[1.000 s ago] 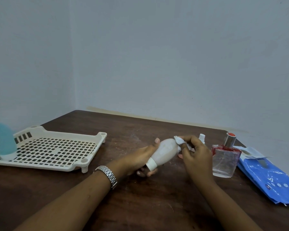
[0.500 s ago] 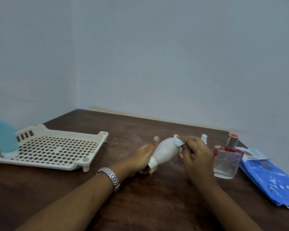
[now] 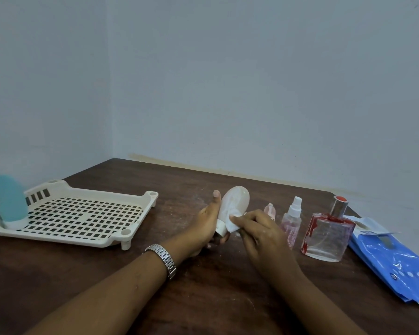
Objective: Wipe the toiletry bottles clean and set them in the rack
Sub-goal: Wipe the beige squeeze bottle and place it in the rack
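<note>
White bottle (image 3: 235, 201): tilting above the brown surface (image 3: 203, 298), cap end toward the person, right of the rack (image 3: 153, 197).
Left hand (image 3: 207, 226), wearing a watch (image 3: 163, 257): its grip is curling round the bottle's lower part.
Right hand (image 3: 261, 233): its grip is pinching a white wipe (image 3: 232, 226) against the bottle near the cap.
Blue bottle (image 3: 9, 201): standing cap-down in the rack's left end.
Pink bottle (image 3: 269, 210), spray bottle (image 3: 292, 223), glass perfume bottle (image 3: 327, 233), blue wipes pack (image 3: 392, 264): sitting on the surface at right.

pretty dim, flat light with soft shadows, no glare. a bit soft all over, wide-angle bending at the edges.
</note>
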`<state>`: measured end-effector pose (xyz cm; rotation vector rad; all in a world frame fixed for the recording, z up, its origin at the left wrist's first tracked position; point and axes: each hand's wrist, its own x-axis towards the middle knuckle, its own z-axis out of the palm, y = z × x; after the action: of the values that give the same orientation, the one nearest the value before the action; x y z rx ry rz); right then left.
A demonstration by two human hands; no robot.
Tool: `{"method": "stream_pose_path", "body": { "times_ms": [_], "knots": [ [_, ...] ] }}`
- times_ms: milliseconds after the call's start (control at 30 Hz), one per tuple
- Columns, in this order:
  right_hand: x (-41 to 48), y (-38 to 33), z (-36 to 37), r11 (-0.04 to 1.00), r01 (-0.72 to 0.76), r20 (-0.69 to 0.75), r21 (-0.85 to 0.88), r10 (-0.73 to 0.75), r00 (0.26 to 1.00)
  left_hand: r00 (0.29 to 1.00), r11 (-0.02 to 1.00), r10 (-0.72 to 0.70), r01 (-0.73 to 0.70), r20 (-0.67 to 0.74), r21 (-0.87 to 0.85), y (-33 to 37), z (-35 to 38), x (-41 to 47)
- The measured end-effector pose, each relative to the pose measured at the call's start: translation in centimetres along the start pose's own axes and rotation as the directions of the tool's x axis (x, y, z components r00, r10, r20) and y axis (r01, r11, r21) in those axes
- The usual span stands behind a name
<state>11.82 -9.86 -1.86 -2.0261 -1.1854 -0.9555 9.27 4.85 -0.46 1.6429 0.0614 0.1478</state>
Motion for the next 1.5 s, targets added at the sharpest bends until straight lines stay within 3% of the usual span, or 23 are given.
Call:
{"method": "stream_pose_path", "body": {
  "times_ms": [200,500,700,967,1167,1500],
  "knots": [
    [0.3,0.1,-0.4,0.997,0.041,-0.005,-0.071,-0.042,0.999,1.000,1.000,-0.008,0.007,0.013,0.019,0.0,0.4,-0.2],
    [0.8,1.3,-1.2,0.978,-0.190,-0.184,-0.083,0.173,0.968,0.995,0.992,-0.013,0.001,0.100,0.127,0.2,1.0,-0.5],
    [1.2,1.9,-1.3,0.965,-0.261,-0.283,-0.021,0.244,0.927,0.991,0.960,0.028,-0.064,0.132,0.274,-0.3,1.2,-0.4],
    [1.0,1.1,-0.7,0.977,-0.198,-0.123,-0.084,0.187,0.975,0.983,0.939,0.099,-0.144,0.157,0.312,-1.2,0.7,0.0],
    [0.8,-0.6,0.3,0.998,-0.017,0.062,-0.053,0.020,0.998,0.966,0.931,0.242,-0.259,0.094,0.259,-1.3,0.9,0.2],
    [1.0,-1.0,-0.4,0.997,0.080,0.046,0.001,-0.080,0.996,0.997,0.988,0.081,-0.080,-0.005,0.129,-0.3,1.0,-0.1]
  ]
}}
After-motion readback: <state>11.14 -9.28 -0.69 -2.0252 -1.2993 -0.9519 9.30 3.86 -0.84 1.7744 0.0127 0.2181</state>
